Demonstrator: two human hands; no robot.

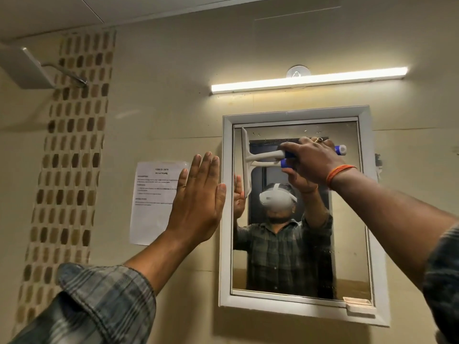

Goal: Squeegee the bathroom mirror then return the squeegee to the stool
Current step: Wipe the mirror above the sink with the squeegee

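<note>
The bathroom mirror (347, 256) hangs on the wall in a white frame (226, 219). A white squeegee (263, 157) with a blue grip lies against the glass near its upper left corner, its blade standing vertical. My right hand (310, 160) is shut on the squeegee's handle. My left hand (198, 194) is raised flat, fingers up, at the mirror frame's left edge and holds nothing. The stool is out of view.
A lit tube light (308, 79) runs above the mirror. A printed sheet (154, 202) is taped to the wall left of the mirror. A shower head (27, 68) juts out at upper left beside a strip of mosaic tiles (72, 150).
</note>
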